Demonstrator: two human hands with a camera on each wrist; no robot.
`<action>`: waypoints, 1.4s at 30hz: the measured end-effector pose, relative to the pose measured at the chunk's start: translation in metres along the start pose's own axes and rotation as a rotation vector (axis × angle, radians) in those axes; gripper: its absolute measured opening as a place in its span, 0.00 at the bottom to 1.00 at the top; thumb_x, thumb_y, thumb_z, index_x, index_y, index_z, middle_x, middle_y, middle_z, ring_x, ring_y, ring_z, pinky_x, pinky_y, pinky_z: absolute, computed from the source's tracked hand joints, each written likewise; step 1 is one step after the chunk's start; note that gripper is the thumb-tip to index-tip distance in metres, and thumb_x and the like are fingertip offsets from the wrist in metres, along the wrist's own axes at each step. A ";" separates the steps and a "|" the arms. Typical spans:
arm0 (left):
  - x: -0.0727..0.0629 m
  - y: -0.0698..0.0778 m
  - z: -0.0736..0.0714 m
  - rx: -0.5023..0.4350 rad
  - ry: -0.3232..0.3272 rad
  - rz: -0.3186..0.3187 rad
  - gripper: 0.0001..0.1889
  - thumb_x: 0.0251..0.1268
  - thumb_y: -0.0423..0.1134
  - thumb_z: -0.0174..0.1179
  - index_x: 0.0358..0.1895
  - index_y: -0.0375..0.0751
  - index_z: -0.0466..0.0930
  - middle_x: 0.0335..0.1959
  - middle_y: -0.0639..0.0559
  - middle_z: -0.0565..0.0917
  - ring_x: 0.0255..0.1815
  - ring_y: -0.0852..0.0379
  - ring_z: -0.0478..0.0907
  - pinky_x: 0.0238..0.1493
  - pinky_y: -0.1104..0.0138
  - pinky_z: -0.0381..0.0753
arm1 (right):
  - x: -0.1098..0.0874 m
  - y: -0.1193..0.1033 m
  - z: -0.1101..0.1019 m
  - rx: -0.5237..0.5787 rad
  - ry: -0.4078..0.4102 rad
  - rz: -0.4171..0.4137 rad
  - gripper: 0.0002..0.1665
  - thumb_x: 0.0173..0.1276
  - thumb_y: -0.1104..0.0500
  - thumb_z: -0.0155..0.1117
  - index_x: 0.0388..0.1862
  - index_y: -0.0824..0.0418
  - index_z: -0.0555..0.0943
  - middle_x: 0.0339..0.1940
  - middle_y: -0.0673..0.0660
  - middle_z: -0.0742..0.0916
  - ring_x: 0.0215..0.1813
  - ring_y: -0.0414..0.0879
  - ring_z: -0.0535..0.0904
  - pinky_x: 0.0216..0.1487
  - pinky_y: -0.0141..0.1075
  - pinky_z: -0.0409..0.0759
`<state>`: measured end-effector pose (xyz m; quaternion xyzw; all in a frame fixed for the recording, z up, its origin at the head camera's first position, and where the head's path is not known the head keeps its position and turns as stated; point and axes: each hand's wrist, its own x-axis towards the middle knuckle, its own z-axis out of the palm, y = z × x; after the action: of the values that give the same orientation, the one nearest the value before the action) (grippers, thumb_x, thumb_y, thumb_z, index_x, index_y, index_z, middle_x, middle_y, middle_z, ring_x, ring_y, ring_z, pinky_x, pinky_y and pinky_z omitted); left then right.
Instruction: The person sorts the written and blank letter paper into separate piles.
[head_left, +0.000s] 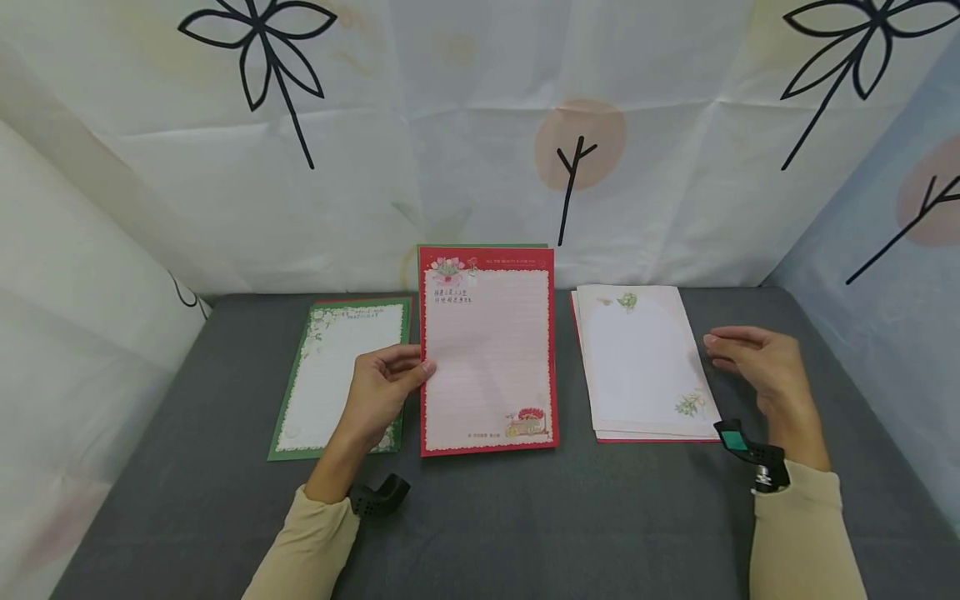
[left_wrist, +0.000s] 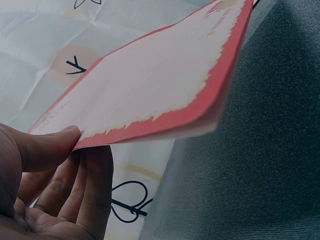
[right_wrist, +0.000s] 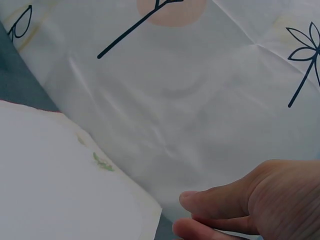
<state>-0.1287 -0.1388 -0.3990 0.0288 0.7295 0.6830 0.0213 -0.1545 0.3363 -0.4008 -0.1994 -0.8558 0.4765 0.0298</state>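
Beige sleeves (head_left: 802,542) reach in from the near edge, each with a black wrist device (head_left: 381,496) at its cuff, over a dark gray tabletop (head_left: 570,533). The left hand (head_left: 377,393) pinches a red-bordered sheet (head_left: 487,358) by its left edge, thumb on the front and fingers behind, holding it up off the tabletop between two other lots of paper. Printed flowers and two short lines of handwriting sit at its upper left, and a thin green edge shows behind its top. To the left lies a green-bordered sheet (head_left: 337,383), partly covered by the left hand and forearm. To the right, a slightly uneven white stack (head_left: 645,358) with small plant prints lies over a red edge. Just beside it, the right hand (head_left: 765,362) grasps nothing, its fingers loosely bent. Pale patterned cloth (head_left: 465,108) hangs behind.
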 end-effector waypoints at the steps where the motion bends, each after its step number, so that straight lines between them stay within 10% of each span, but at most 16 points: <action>1: 0.000 0.000 0.000 0.000 0.000 0.001 0.16 0.67 0.25 0.64 0.56 0.21 0.79 0.37 0.44 0.86 0.39 0.62 0.85 0.45 0.69 0.85 | 0.000 -0.001 0.000 0.008 -0.004 -0.009 0.30 0.73 0.51 0.67 0.64 0.72 0.77 0.37 0.41 0.81 0.33 0.28 0.79 0.36 0.23 0.82; 15: -0.001 0.000 0.000 0.000 0.002 0.006 0.16 0.68 0.25 0.64 0.56 0.21 0.79 0.37 0.44 0.86 0.39 0.62 0.85 0.45 0.69 0.85 | -0.011 -0.023 0.016 0.064 -0.141 -0.204 0.29 0.74 0.54 0.67 0.61 0.76 0.77 0.32 0.35 0.84 0.36 0.31 0.84 0.39 0.23 0.82; 42: 0.001 -0.003 0.001 -0.027 -0.016 0.014 0.16 0.68 0.24 0.64 0.56 0.21 0.79 0.37 0.45 0.87 0.40 0.62 0.86 0.46 0.68 0.85 | -0.049 -0.063 0.102 0.305 -0.562 -0.364 0.21 0.75 0.59 0.65 0.55 0.77 0.80 0.46 0.68 0.88 0.45 0.52 0.87 0.49 0.40 0.86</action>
<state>-0.1299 -0.1379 -0.4019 0.0391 0.7198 0.6927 0.0229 -0.1538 0.2073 -0.3977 0.1015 -0.7710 0.6219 -0.0929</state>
